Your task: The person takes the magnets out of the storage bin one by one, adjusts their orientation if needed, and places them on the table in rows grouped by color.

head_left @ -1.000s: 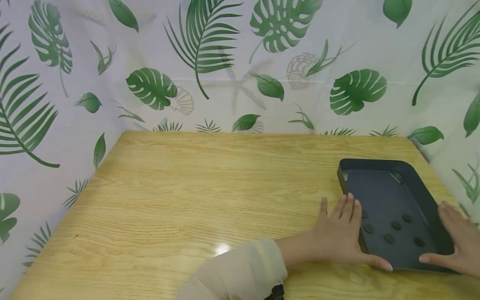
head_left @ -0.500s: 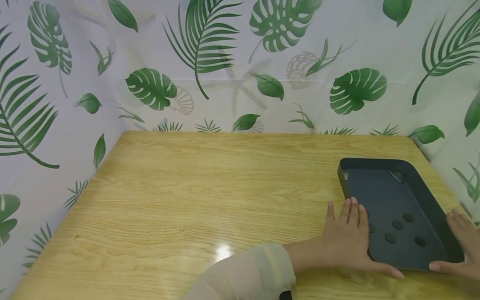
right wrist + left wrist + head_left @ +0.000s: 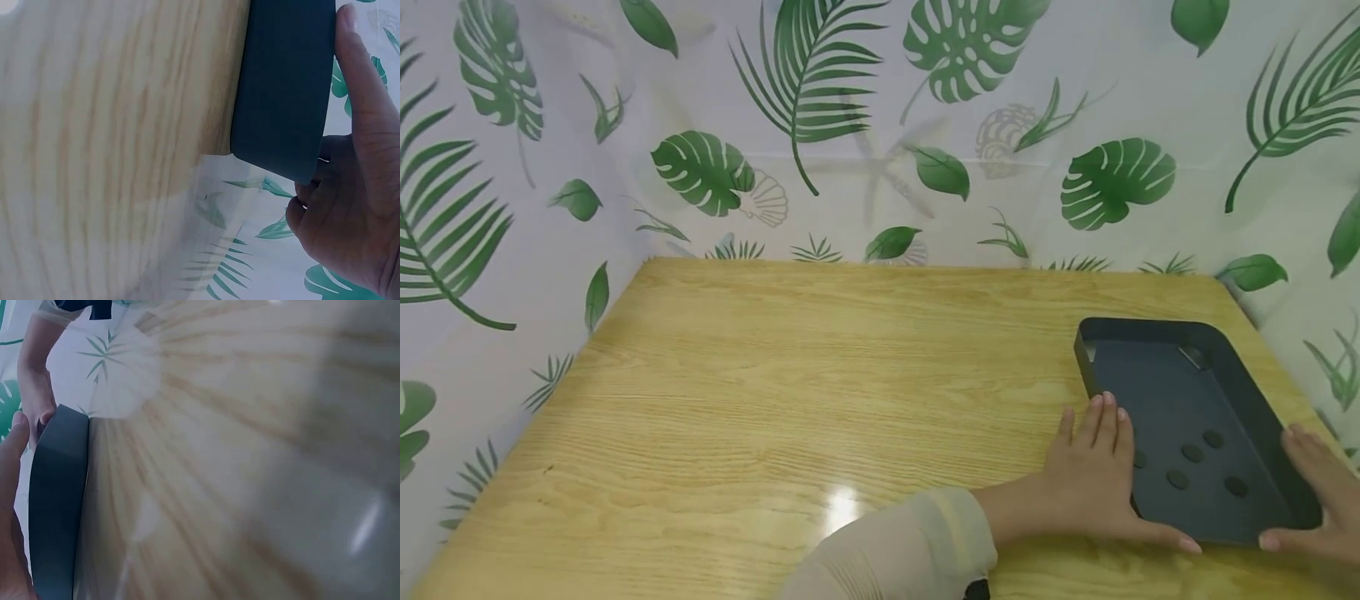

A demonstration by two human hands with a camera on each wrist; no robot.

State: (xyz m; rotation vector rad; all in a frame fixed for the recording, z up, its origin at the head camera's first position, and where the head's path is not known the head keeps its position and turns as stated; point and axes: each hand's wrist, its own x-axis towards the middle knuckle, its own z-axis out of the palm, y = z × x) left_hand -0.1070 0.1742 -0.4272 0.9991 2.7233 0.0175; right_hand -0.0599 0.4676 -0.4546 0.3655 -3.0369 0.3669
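Note:
A dark grey rectangular tray [image 3: 1165, 400] with raised walls lies at the right side of the table. Several small dark round discs [image 3: 1192, 453] are scattered over the near half of its floor. My left hand [image 3: 1086, 487] lies along the tray's left wall, fingers straight, thumb stretched along the front edge. At the right wall is my right hand [image 3: 1326, 500], fingers extended and thumb at the near right corner. Both wrist views show the tray's front wall from low down, with a thumb beside its upper edge. The left hand hides part of the tray's left side.
The wood-grain table [image 3: 775, 375] stretches left of the tray. A white leaf-print cloth [image 3: 865, 125] hangs at the back and both sides; the right one stands close to the tray. Pale metal-looking pieces [image 3: 1192, 357] sit in the tray's far corners.
Over the last second my left hand has shifted slightly right, covering more of the tray's left side and some discs. My right hand has moved a little down. The tray has barely moved.

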